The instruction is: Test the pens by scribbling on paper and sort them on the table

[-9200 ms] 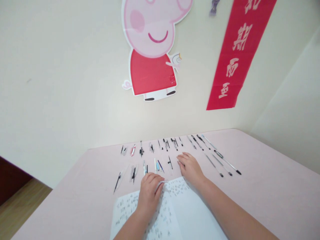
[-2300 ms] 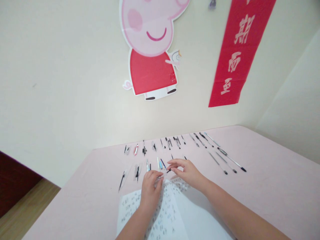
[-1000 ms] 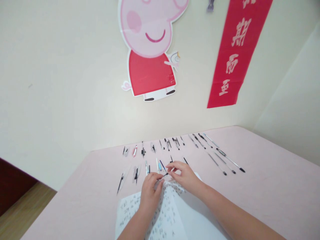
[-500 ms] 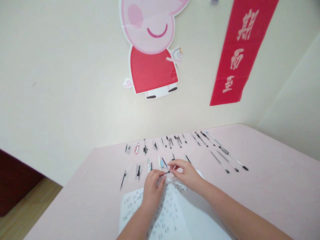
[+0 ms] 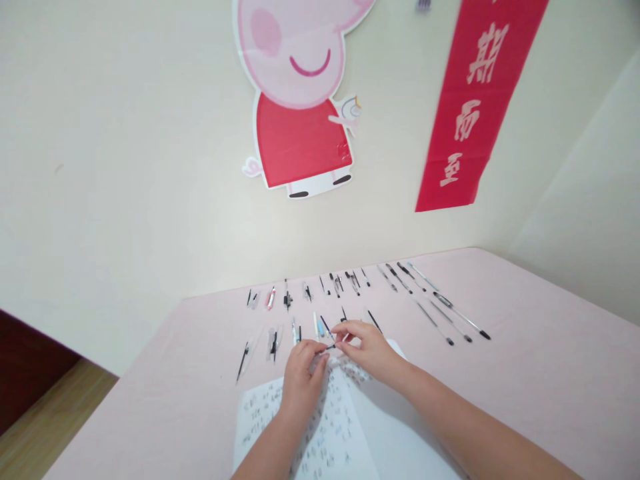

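Both hands meet over the top of an open notebook (image 5: 320,440) with handwriting on its left page. Between their fingertips runs a slim dark pen part (image 5: 331,347); fingers hide most of it, so whether it is a refill I cannot tell. My left hand (image 5: 304,373) pinches its left end, thumb against the fingers. At the other end, my right hand (image 5: 367,347) grips it between thumb and index finger. Just beyond the fingers lie a dark blue pen piece (image 5: 325,325), a light blue piece (image 5: 321,327) and a white stick-like piece (image 5: 315,323).
Pens and pen parts lie in rows across the pink table (image 5: 540,373), among them a red-and-white pen (image 5: 271,298) and a long clear pen with a black cap (image 5: 463,316). The wall behind bears a cartoon pig sticker (image 5: 305,140) and a red banner (image 5: 463,153).
The view has shifted slightly, so everything sits a little further left. Both hands keep their pinch on the pen part, with hardly any other movement.
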A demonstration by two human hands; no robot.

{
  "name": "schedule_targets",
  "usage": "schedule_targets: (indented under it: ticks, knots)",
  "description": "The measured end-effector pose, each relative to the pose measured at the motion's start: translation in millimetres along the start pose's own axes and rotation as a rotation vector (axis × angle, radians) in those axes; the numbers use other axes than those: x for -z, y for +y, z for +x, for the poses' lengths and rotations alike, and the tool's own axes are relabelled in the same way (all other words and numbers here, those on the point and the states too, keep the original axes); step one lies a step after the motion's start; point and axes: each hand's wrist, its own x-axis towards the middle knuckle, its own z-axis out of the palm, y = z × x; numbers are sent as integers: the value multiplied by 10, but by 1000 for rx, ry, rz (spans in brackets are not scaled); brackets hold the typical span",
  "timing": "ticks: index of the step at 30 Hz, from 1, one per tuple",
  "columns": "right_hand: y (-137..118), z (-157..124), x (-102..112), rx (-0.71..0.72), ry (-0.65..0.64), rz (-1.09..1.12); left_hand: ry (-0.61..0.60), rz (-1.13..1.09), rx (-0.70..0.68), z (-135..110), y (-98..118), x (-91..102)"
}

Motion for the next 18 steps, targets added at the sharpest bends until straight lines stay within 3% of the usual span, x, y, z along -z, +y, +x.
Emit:
schedule_targets:
  ticks: [11, 18]
  knots:
    - [61, 12, 0, -42, -5, 25, 16, 9, 2, -6, 24, 8]
    - [324, 155, 276, -98, 170, -34, 34, 20, -2, 0, -2, 0]
